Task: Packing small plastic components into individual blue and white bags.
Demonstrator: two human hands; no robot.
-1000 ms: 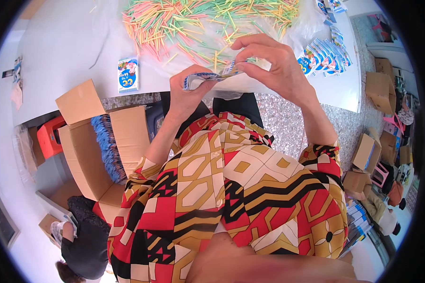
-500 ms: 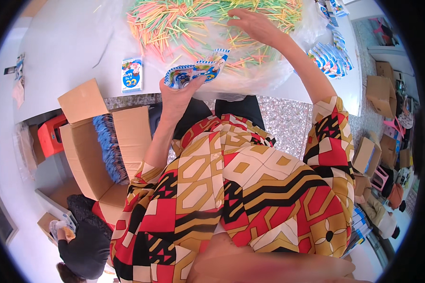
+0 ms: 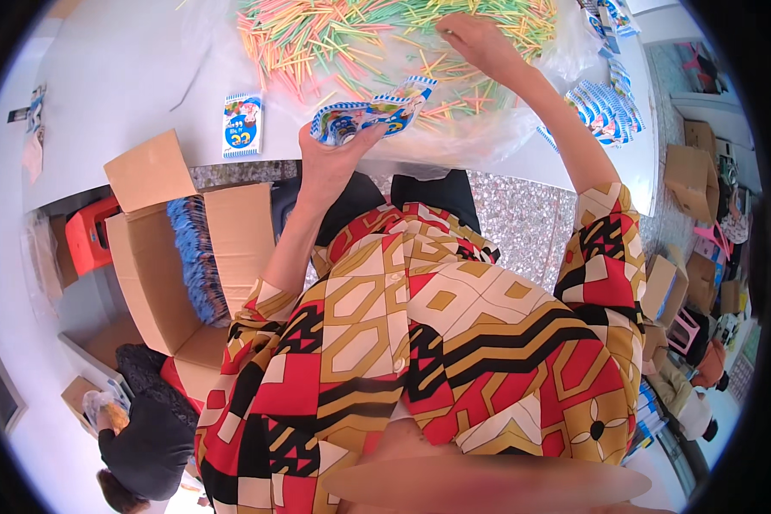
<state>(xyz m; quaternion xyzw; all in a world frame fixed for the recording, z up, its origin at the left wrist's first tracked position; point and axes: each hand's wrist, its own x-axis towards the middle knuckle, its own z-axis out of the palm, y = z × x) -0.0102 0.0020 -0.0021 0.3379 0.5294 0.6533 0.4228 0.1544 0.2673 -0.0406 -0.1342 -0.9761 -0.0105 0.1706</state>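
My left hand (image 3: 325, 171) is closed round a small blue-and-white printed pouch (image 3: 351, 122), holding it upright with its mouth gaping. Beyond the pouch, a large heap of thin pink, yellow and green sticks (image 3: 317, 43) lies on a clear plastic sheet (image 3: 463, 150). Over the right part of this heap is my right hand (image 3: 481, 47), its fingers curled together low among the sticks. Whatever is between those fingertips is too small to make out. A flat, filled-looking packet (image 3: 242, 126) of the same print lies left of the pouch.
On the white table (image 3: 128, 103), a fanned stack of pouches (image 3: 604, 111) sits at the right. Below the left edge stands an open cardboard box (image 3: 150, 283) with a row of blue packets (image 3: 199, 261), beside a red stool (image 3: 92, 236). Another person (image 3: 150, 437) works at lower left.
My right hand has shifted slightly right, and its spread fingers have curled together at the sticks. The pouch in my left hand has moved a little right and up.
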